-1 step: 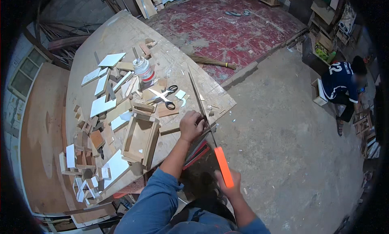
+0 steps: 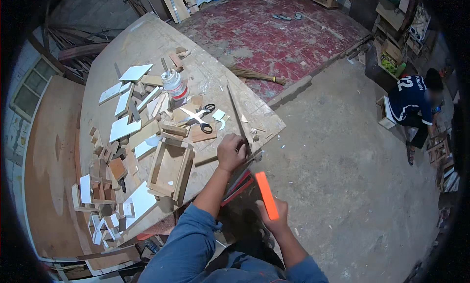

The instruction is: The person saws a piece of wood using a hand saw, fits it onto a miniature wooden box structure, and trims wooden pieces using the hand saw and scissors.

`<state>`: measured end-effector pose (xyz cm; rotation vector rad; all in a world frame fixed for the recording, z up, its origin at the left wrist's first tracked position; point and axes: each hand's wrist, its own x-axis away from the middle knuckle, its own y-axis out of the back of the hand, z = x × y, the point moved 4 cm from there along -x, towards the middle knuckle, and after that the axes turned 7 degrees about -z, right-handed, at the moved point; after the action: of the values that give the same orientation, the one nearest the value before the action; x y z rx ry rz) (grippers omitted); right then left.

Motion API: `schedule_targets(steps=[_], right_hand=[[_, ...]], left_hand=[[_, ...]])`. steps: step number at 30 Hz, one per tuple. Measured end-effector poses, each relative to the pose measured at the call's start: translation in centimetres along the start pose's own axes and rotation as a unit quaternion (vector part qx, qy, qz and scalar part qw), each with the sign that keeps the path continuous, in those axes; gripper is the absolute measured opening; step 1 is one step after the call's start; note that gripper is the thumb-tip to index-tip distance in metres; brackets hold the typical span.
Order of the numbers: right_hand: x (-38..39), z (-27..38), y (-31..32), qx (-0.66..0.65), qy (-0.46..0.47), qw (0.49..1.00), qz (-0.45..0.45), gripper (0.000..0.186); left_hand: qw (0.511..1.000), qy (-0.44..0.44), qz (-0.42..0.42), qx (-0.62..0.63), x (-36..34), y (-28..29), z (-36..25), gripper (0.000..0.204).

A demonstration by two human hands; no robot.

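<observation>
My right hand (image 2: 275, 215) is closed round the bright orange handle of a hand saw (image 2: 266, 196), off the near right edge of the workbench. The long, thin saw blade (image 2: 235, 106) reaches up over the bench, close beside the fingers of my left hand. My left hand (image 2: 232, 153) lies at the bench edge, fingers curled down over a wooden strip (image 2: 205, 159). Most of the strip under the hand is hidden, and where the blade meets it is hard to see. Black-handled scissors (image 2: 199, 117) lie just beyond my left hand.
An open wooden box (image 2: 169, 168) stands left of my hand on the workbench (image 2: 147, 33). Wood offcuts, white panels (image 2: 123, 128) and a plastic jar (image 2: 174, 84) crowd the bench. A broom (image 2: 259, 75) lies beyond it. Far right, another person (image 2: 411, 99) crouches on the floor.
My right hand and the orange saw handle have moved slightly forward and left. My left hand stays in place on the strip.
</observation>
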<state>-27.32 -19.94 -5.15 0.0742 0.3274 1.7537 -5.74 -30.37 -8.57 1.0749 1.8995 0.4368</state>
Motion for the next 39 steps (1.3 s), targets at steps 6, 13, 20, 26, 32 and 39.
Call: schedule_targets(steps=[6, 13, 20, 26, 32, 39], right_hand=[[3.7, -2.4, 0.1, 0.037, 0.04, 0.998, 0.023, 0.022], [12.1, -1.3, 4.4, 0.022, -0.006, 1.0, -0.004, 0.022], [0.0, -1.7, -1.5, 0.044, 0.019, 0.999, -0.006, 0.025], [2.9, -2.2, -0.4, 0.035, 0.025, 0.999, -0.01, 0.029], [9.1, -2.4, 2.4, 0.069, -0.002, 0.998, 0.014, 0.025], [6.6, -1.6, 0.4, 0.08, 0.038, 0.996, -0.002, 0.029]], left_hand=[[0.998, -0.005, 0.013, -0.058, -0.5, 0.3, 0.2, 0.016], [0.999, 0.0, -0.013, -0.03, -0.4, 0.2, -0.1, 0.018], [1.0, -0.023, 0.005, -0.003, -0.1, 0.2, -0.1, 0.016], [0.996, -0.074, 0.05, -0.032, 0.4, 0.3, -0.8, 0.016], [0.998, -0.041, 0.037, -0.022, 0.7, 0.7, -1.3, 0.017], [1.0, -0.011, -0.01, -0.019, 0.0, 0.4, 0.6, 0.015]])
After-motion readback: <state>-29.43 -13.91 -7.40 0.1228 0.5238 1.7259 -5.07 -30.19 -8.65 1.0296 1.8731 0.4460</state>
